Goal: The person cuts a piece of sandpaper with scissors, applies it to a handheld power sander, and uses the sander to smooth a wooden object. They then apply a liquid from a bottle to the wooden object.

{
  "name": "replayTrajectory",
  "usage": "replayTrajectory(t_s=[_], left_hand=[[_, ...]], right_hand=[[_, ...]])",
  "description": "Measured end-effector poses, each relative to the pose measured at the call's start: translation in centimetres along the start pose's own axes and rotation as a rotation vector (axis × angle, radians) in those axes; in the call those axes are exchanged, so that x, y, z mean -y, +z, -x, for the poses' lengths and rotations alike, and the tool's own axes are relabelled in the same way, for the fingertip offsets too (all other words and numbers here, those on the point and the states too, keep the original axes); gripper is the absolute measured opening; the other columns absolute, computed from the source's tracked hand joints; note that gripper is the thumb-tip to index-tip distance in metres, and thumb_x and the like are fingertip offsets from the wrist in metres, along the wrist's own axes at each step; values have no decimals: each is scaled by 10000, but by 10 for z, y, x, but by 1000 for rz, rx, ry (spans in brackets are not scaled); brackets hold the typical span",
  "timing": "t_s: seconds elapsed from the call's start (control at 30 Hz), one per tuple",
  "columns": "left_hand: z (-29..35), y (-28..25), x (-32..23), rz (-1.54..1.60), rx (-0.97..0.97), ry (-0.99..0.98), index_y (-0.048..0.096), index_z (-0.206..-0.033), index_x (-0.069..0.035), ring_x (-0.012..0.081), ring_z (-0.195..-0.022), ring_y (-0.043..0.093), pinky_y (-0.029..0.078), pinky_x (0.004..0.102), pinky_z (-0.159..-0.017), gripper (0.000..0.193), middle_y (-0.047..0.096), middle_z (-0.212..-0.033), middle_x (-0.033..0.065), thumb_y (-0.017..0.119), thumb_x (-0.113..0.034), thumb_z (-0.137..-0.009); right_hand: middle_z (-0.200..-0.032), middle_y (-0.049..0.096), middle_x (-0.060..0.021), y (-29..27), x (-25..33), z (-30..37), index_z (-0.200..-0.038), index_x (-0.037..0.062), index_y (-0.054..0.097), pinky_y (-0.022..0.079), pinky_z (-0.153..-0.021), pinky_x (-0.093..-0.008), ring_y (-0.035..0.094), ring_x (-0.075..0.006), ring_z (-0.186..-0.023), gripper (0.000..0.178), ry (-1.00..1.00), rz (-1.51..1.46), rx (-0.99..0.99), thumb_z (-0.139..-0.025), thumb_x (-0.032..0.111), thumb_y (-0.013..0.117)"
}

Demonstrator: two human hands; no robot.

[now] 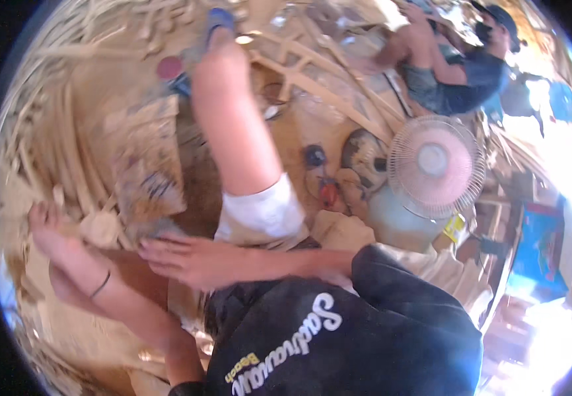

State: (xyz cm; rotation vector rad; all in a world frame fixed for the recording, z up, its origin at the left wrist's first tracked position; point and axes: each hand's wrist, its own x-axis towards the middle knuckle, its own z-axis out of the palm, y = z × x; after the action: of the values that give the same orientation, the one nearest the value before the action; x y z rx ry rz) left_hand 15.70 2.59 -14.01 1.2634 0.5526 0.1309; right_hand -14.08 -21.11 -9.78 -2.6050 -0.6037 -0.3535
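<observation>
My left hand (53,232), with a dark band round its wrist, reaches out to the far left past my bent knee. Its fingers look stretched and slightly apart, though blurred, beside a pale round wooden piece (101,228). Nothing shows in it. My right hand (190,261) lies across my lap, palm down with fingers extended, over my left leg. Just beyond its fingertips is a small greyish thing (160,228), too blurred to name. A worn, stained board (147,162) lies in front of both hands.
Long thin wooden strips (78,152) lie at the left. A pinkish disc (170,67) is near my blue sandal (221,21). To the right stands a fan (434,162), by a dark round machine part (364,155). A jointed wooden frame (296,66) lies ahead; another person (458,72) sits at back right.
</observation>
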Motion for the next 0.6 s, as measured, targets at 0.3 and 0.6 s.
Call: replayTrajectory(t_s=[0.3,0.6], left_hand=[[36,10,-38,-37,262,120,644,-1152,50,79,-742,603,459,203,-691,371,711,-1035,116,671,-266,-960],[89,46,-52,-237,143,159,642,-1273,0,243,-1117,699,539,319,-891,464,705,-1253,132,632,-346,-965]], right_hand=[[-886,701,-104,-20,-154,199,-1024,-15,654,539,-791,-337,676,-199,-855,134,1395,-179,-967,-928,77,670],[-1048,717,-182,115,-392,220,-1226,-34,627,563,-849,-471,699,-312,-967,502,1438,104,-249,-839,248,776]])
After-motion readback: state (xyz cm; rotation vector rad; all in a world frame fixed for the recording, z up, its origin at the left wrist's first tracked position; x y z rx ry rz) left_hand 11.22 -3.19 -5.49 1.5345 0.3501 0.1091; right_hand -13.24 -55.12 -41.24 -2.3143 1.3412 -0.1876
